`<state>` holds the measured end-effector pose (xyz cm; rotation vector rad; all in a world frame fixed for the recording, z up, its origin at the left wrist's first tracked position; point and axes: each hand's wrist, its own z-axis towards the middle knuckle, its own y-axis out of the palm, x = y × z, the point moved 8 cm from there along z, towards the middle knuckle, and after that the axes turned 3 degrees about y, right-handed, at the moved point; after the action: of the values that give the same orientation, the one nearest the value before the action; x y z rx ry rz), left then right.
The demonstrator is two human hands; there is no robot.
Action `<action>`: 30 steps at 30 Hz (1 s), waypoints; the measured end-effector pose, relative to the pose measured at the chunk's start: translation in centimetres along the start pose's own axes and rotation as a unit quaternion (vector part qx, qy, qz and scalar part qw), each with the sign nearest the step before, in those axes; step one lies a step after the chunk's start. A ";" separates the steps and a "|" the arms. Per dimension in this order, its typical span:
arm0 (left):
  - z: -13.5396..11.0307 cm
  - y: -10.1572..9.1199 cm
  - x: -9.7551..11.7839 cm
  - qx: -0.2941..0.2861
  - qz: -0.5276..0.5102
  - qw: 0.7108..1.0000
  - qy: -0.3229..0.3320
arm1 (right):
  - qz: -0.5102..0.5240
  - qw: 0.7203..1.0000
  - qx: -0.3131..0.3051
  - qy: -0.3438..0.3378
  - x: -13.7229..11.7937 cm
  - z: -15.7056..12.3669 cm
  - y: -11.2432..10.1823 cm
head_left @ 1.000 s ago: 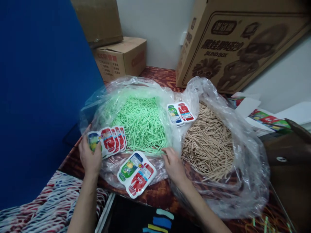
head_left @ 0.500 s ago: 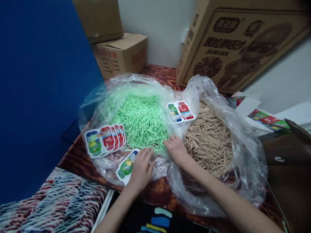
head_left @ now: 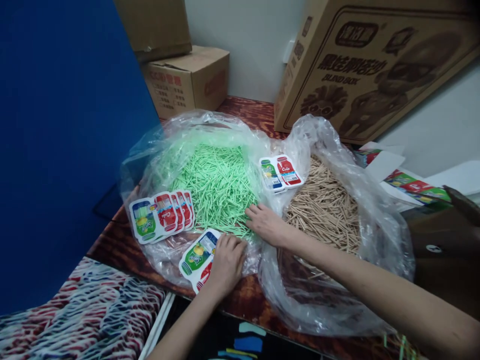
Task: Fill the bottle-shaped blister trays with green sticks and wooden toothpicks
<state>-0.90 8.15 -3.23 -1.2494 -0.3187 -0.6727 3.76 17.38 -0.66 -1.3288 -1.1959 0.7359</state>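
A heap of thin green paper sticks [head_left: 217,185] lies in an open clear plastic bag. My right hand [head_left: 267,226] is at the heap's lower right edge, fingers curled close together with their tips among the sticks; how many it grips is hidden. Under my left hand [head_left: 227,262] is a white bottle-shaped card packet [head_left: 198,257] with green Sprite and red prints. My left fingers are curled over its right end, which they cover. Farther left, several similar packets [head_left: 161,217] overlap in a row on the bag. Between the two heaps rests another small stack of packets [head_left: 281,173].
A second clear bag [head_left: 390,240] holds brown sticks [head_left: 324,210] on the right. Cardboard boxes [head_left: 210,80] and a large printed carton [head_left: 337,75] stand behind. A blue panel [head_left: 67,140] blocks the left. Striped cloth-like material [head_left: 86,315] lies at lower left.
My right hand has shifted slightly left, onto the green sticks. My left hand has slid a little right and down, its fingers more curled, uncovering more of the packet.
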 end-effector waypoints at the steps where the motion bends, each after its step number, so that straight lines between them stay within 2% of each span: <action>1: 0.0 0.0 0.0 0.000 0.001 1.000 0.002 | -0.004 1.000 0.002 -0.016 -0.2 0.1 0.2; 5: 0.0 0.1 0.0 0.005 0.016 1.000 0.012 | -0.025 0.997 0.023 -0.073 -0.9 0.1 0.9; 10: -0.1 0.1 -0.1 0.012 0.006 1.000 0.012 | -0.034 0.996 0.031 -0.081 -0.7 -0.1 1.8; 14: -0.1 0.0 -0.2 0.014 -0.001 1.000 0.004 | 0.016 0.997 0.022 -0.075 0.4 -0.1 1.2; 16: 0.0 -0.1 -0.2 0.014 -0.006 1.000 0.006 | 0.058 0.997 0.015 -0.053 1.3 0.2 0.5; 19: 0.0 -0.2 -0.1 0.011 -0.013 1.000 0.010 | 0.138 0.990 -0.006 0.015 2.7 1.0 -0.1; 22: 0.0 -0.1 -0.2 0.008 -0.011 1.000 0.002 | 0.236 0.964 -0.018 0.117 3.9 2.1 0.0; 24: 0.0 0.1 -0.3 0.004 -0.009 1.000 -0.002 | 0.321 0.927 -0.002 0.196 4.7 2.5 0.2; 26: -0.1 0.1 -0.3 0.005 -0.009 1.000 0.000 | 0.429 0.863 0.039 0.263 5.6 2.8 0.4; 28: 0.0 0.1 -0.2 0.008 -0.009 1.000 0.004 | 0.563 0.765 0.084 0.300 6.2 2.9 0.9; 30: 0.0 0.0 -0.2 0.010 -0.010 1.000 0.008 | 0.685 0.655 0.113 0.299 6.3 3.1 1.5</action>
<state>-1.01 8.22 -3.33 -1.2222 -0.3249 -0.6953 2.97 24.52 -1.16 -1.9178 0.6648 1.2359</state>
